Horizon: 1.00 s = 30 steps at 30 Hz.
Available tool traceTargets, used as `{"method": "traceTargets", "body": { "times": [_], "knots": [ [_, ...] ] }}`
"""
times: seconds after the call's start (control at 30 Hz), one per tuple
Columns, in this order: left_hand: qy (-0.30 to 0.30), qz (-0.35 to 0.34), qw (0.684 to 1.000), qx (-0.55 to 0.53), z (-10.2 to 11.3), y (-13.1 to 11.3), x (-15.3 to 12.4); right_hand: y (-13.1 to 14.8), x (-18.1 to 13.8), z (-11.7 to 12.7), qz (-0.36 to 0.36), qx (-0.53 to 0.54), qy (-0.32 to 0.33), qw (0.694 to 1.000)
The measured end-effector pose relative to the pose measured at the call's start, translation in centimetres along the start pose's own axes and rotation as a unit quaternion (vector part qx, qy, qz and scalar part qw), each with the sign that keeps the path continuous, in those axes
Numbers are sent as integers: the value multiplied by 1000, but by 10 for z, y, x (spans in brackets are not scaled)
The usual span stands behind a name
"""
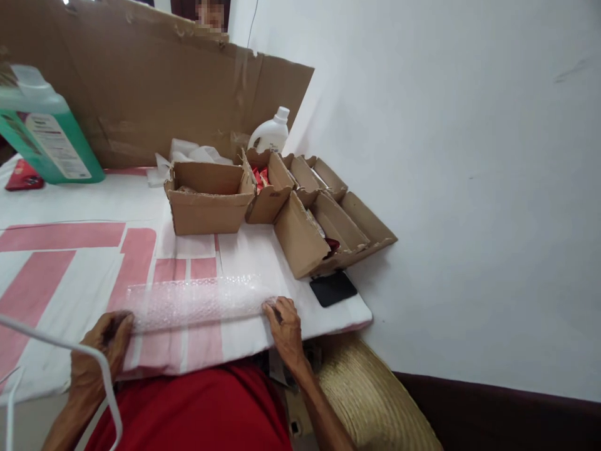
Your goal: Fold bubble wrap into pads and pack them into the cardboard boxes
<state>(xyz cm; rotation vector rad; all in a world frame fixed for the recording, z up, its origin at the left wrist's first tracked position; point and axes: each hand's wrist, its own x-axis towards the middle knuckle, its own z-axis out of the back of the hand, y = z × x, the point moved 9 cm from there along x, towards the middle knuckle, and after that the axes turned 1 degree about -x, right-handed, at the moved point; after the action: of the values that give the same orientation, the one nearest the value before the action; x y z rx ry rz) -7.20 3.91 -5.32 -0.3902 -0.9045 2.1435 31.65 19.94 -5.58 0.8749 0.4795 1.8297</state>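
Observation:
A roll of clear bubble wrap lies across the near edge of the white and pink table cover. My left hand grips its left end with curled fingers. My right hand presses on its right end, fingers bent over the wrap. Whether anything is wrapped inside I cannot make out.
Several open cardboard boxes stand behind the roll, some holding red packets. A black flat object lies by the table's right corner. A green liquid jug stands far left, a white bottle behind the boxes, a cardboard sheet at the back. A straw hat sits below right.

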Motion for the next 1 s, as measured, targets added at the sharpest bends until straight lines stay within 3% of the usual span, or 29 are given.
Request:
{"method": "traceTargets", "body": {
  "times": [0.2, 0.43, 0.57, 0.7, 0.77, 0.87, 1.0],
  "knots": [
    [-17, 6, 998, 63, -4, -10, 5, 6, 3, -4, -6, -66, -43, 997],
    [-55, -36, 989, 132, -5, -15, 0, 2, 10, -11, -13, -131, -60, 990],
    [-117, -101, 978, 137, 1, -30, -5, -1, 12, -11, -19, -137, -64, 988],
    [-193, -220, 943, 159, 4, -54, -17, -1, 13, -12, -23, -142, -61, 988],
    [-158, -320, 921, 159, -11, -70, -29, -1, 13, -13, -25, -142, -58, 988],
    [-51, -432, 887, 158, -43, -83, -53, -2, 15, -13, -33, -140, -50, 988],
    [-23, -438, 882, 174, -58, -79, -67, -3, 19, -4, -48, -141, -66, 987]
  ]
}}
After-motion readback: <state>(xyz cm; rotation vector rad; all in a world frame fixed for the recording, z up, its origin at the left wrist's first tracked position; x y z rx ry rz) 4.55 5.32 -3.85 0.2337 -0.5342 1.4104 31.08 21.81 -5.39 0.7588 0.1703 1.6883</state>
